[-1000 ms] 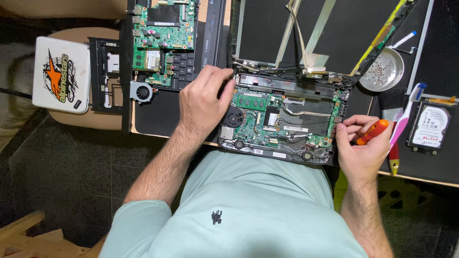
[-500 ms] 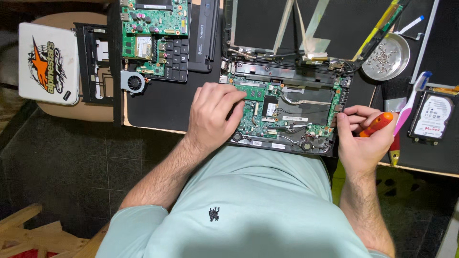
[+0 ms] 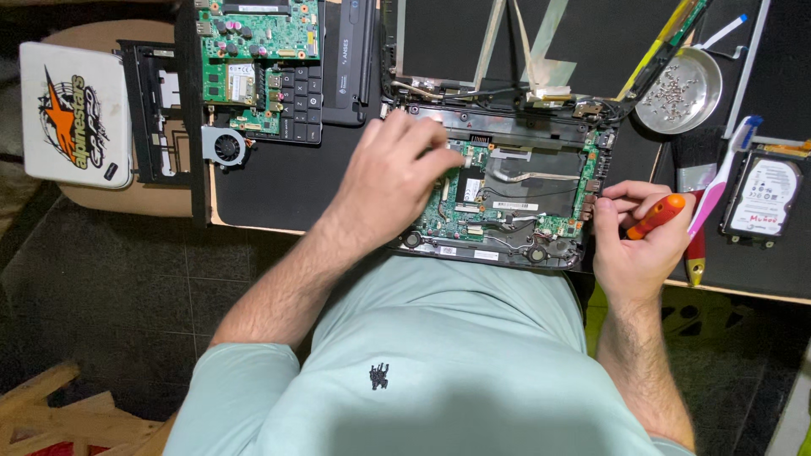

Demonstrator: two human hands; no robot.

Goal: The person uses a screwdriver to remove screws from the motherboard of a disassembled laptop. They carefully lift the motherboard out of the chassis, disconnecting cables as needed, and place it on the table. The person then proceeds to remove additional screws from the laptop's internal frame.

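The counter (image 3: 279,198) in front of you is covered with a dark mat, and the biggest thing on it is the opened laptop base (image 3: 498,194), set square against your body so its green mainboard (image 3: 507,198) faces up within easy reach of both hands. Its bare screen frame (image 3: 507,42) lies flat just beyond, hinged back out of the way. To the left sit one keyboard (image 3: 300,105) with a second, loose green board (image 3: 258,51) resting on top of it and one small round fan (image 3: 224,145) at its corner, all parked well clear of the work. Further left, off the counter's edge, lies one white case with an orange star sticker (image 3: 74,114). On the far right you have one hard drive (image 3: 764,198), one round metal dish (image 3: 680,89) that keeps a heap of loose screws together, too many and too small to count, and one toothbrush (image 3: 722,173). Your left hand (image 3: 393,173) lies palm down on the left part of the mainboard, fingers curled and pressed onto it; what the fingertips grip is hidden. Your right hand (image 3: 638,241) is closed around one orange-handled screwdriver (image 3: 657,216), held at the base's right edge, its tip hidden behind your fingers.
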